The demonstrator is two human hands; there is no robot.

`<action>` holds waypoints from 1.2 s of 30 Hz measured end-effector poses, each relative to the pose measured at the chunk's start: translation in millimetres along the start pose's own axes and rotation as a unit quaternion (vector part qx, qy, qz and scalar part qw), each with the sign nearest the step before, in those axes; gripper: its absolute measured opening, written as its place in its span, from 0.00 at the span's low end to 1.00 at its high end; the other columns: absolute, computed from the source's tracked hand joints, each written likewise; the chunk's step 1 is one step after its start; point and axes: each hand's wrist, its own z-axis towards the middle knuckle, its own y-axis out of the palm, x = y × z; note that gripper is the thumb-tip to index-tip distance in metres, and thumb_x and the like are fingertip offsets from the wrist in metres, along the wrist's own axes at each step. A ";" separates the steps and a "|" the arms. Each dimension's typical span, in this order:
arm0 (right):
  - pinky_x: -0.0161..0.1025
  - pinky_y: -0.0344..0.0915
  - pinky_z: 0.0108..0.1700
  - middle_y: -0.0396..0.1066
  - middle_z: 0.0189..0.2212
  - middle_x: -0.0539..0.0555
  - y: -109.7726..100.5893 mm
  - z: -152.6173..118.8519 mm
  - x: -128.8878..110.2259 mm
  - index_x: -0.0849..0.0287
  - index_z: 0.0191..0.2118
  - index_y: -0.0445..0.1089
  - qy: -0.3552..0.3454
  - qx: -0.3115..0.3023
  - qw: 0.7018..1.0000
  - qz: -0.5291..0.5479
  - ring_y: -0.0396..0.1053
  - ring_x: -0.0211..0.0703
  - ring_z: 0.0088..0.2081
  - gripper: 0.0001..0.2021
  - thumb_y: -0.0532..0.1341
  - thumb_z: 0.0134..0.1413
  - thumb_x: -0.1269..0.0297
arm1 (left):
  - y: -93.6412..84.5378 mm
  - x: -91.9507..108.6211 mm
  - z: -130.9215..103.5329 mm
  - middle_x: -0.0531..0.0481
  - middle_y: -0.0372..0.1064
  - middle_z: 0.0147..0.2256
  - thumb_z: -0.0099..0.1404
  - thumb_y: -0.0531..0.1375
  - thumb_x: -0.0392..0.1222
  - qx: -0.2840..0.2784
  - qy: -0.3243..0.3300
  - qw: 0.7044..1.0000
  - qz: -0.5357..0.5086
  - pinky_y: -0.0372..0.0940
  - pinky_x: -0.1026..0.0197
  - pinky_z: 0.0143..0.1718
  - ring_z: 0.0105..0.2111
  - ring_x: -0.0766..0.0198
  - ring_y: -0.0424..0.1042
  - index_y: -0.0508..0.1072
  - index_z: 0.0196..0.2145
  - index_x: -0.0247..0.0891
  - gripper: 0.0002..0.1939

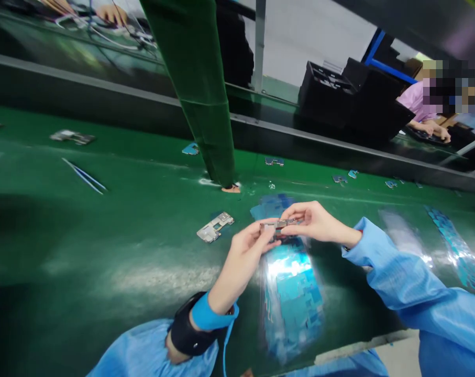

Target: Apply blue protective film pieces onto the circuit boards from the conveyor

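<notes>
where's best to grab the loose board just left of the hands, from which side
Take the loose board probably by the edges of its near-left end, from above and left: it lies flat, a gap opens toward its middle, the left hand is at its right.

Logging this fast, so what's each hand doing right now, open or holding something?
Left hand: closed, holding one end of a small circuit board.
Right hand: closed, holding that board's other end.

We see a smooth, glossy bench, shiny clear plastic wrapping on it, a metallic-looking circuit board above it, and a wrinkled cloth sleeve over it.
</notes>
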 end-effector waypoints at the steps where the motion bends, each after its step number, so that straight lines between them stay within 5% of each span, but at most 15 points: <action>1: 0.40 0.73 0.40 0.77 0.36 0.56 4.9 -6.9 -1.3 0.63 0.40 0.72 -0.005 0.023 1.000 -0.013 0.75 0.43 0.38 0.16 0.66 0.49 0.57 | -1.3 1.1 1.9 0.45 0.77 0.39 0.56 0.66 0.46 0.013 0.006 1.000 0.003 0.70 0.59 0.42 0.41 0.58 0.76 0.75 0.40 0.34 0.16; 4: 0.47 0.67 0.54 0.72 0.50 0.60 11.1 -25.7 8.8 0.60 0.51 0.69 -0.047 0.098 0.987 -0.121 0.70 0.47 0.52 0.19 0.64 0.54 0.59 | -6.4 5.5 8.7 0.46 0.78 0.35 0.55 0.66 0.44 0.086 0.033 0.996 -0.012 0.70 0.61 0.40 0.40 0.58 0.76 0.75 0.36 0.34 0.13; 7: 0.55 0.54 0.64 0.59 0.62 0.62 18.1 -44.0 33.2 0.56 0.60 0.62 -0.057 0.052 0.973 -0.218 0.56 0.53 0.64 0.30 0.66 0.52 0.57 | -10.1 9.2 12.9 0.48 0.78 0.35 0.54 0.66 0.41 0.139 0.060 0.988 -0.028 0.70 0.61 0.39 0.38 0.60 0.77 0.74 0.40 0.35 0.15; 10: 0.62 0.51 0.63 0.60 0.61 0.61 30.4 -58.6 54.1 0.53 0.58 0.64 -0.052 0.053 0.966 -0.246 0.56 0.55 0.64 0.27 0.65 0.53 0.56 | -10.2 11.0 13.1 0.51 0.77 0.31 0.54 0.65 0.39 0.159 0.078 0.984 -0.012 0.70 0.62 0.34 0.33 0.62 0.76 0.71 0.47 0.37 0.22; 13: 0.57 0.56 0.61 0.72 0.52 0.60 37.9 -65.4 59.1 0.55 0.48 0.72 -0.080 0.109 0.965 -0.223 0.67 0.51 0.56 0.14 0.64 0.56 0.60 | -10.6 11.6 12.7 0.50 0.76 0.35 0.53 0.62 0.38 0.156 0.094 0.982 0.040 0.68 0.67 0.28 0.29 0.66 0.74 0.74 0.39 0.37 0.13; 15: 0.50 0.63 0.58 0.75 0.47 0.59 36.7 -66.6 55.2 0.56 0.44 0.74 -0.086 0.125 0.967 -0.205 0.71 0.47 0.51 0.11 0.63 0.57 0.62 | -12.9 11.9 13.1 0.50 0.76 0.33 0.53 0.58 0.37 0.128 0.077 0.984 0.101 0.64 0.69 0.23 0.25 0.69 0.71 0.74 0.27 0.37 0.05; 17: 0.45 0.68 0.53 0.76 0.45 0.58 31.7 -66.8 49.1 0.56 0.45 0.73 -0.082 0.136 0.968 -0.195 0.73 0.45 0.48 0.11 0.62 0.57 0.61 | -15.4 12.5 13.5 0.50 0.73 0.24 0.50 0.55 0.37 0.067 0.024 0.983 0.171 0.59 0.70 0.18 0.19 0.69 0.66 0.72 0.18 0.37 0.08; 22: 0.42 0.69 0.47 0.76 0.41 0.56 18.8 -66.9 37.6 0.56 0.45 0.73 -0.078 0.128 0.972 -0.180 0.73 0.44 0.43 0.11 0.62 0.57 0.60 | -11.1 17.2 9.0 0.51 0.65 0.11 0.49 0.60 0.41 -0.052 -0.068 0.962 0.261 0.48 0.68 0.12 0.10 0.69 0.56 0.74 0.16 0.36 0.09; 27: 0.41 0.69 0.48 0.77 0.42 0.55 18.4 -66.2 37.9 0.56 0.46 0.73 -0.075 0.089 0.977 -0.179 0.75 0.45 0.44 0.13 0.63 0.56 0.60 | -0.2 14.5 2.8 0.59 0.51 0.08 0.53 0.62 0.51 -0.090 -0.053 0.949 0.298 0.40 0.65 0.15 0.11 0.71 0.48 0.80 0.25 0.36 0.15; 32: 0.39 0.71 0.48 0.78 0.42 0.54 23.1 -70.1 37.3 0.55 0.46 0.72 -0.078 0.120 0.975 -0.172 0.76 0.44 0.44 0.17 0.67 0.50 0.59 | 1.0 -1.8 4.4 0.59 0.53 0.08 0.53 0.62 0.48 -0.062 -0.074 0.963 0.252 0.47 0.65 0.16 0.12 0.71 0.50 0.74 0.15 0.39 0.14; 36: 0.41 0.70 0.51 0.77 0.43 0.55 24.8 -76.0 33.7 0.55 0.46 0.73 -0.098 0.167 0.968 -0.162 0.75 0.45 0.45 0.15 0.67 0.51 0.61 | 0.0 -6.1 3.4 0.58 0.50 0.07 0.55 0.61 0.49 -0.052 -0.088 0.964 0.245 0.51 0.65 0.18 0.11 0.71 0.52 0.60 0.07 0.41 0.24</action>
